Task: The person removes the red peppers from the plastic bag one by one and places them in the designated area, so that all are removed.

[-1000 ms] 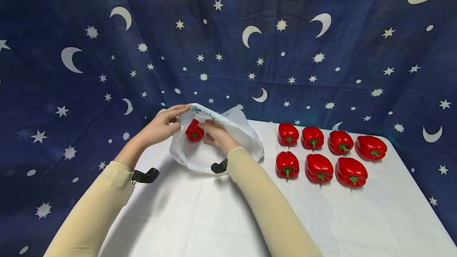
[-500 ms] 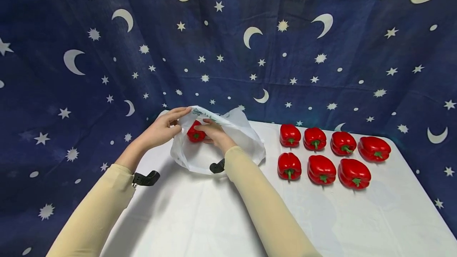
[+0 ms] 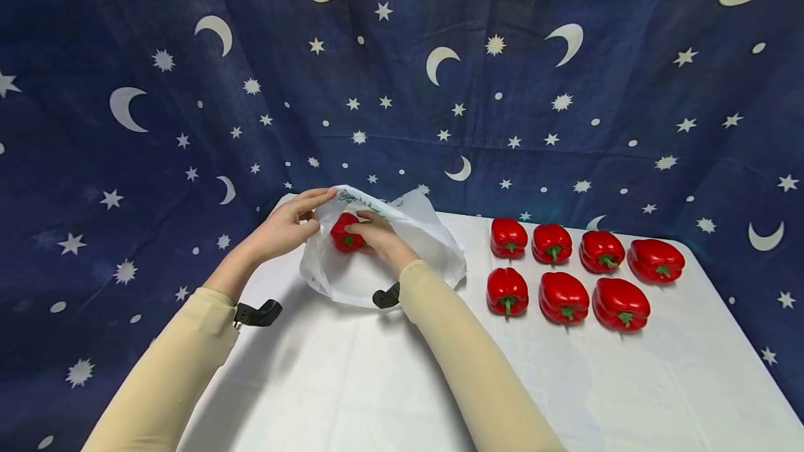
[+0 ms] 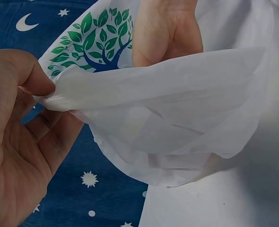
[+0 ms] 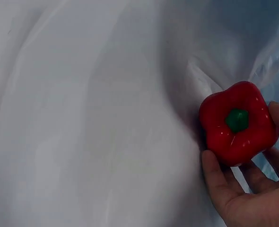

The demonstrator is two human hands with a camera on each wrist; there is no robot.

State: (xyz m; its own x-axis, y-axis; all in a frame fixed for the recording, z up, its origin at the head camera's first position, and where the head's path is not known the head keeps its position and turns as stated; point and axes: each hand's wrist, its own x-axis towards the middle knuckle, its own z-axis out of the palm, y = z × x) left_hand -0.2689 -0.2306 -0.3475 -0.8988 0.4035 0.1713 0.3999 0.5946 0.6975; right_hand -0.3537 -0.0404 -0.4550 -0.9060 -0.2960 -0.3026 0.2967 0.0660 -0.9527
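Inside a white plastic bag (image 3: 433, 236) lies a red bell pepper (image 5: 239, 127), its green stem end showing. My right hand (image 3: 380, 236) reaches in through the bag's mouth and grips that pepper, thumb on one side and curled fingers on the other. At the bag's left edge, my left hand (image 3: 285, 227) pinches the rim between thumb and fingers and keeps the mouth spread. The left wrist view shows this pinch, plus a green-leaved tree print (image 4: 94, 40) on the bag. There the bag wall hides the pepper and the right hand's fingers.
Right of the bag, several red bell peppers (image 3: 563, 296) stand in two rows on the white tabletop (image 3: 352, 382). A dark blue curtain (image 3: 389, 54) with moons and stars hangs behind and along the left side. Black wrist mounts (image 3: 257, 313) sit on both sleeves.
My right hand's spread fingers have closed around the pepper inside the bag, and the pepper has shifted slightly right. My left hand keeps its pinch on the rim.
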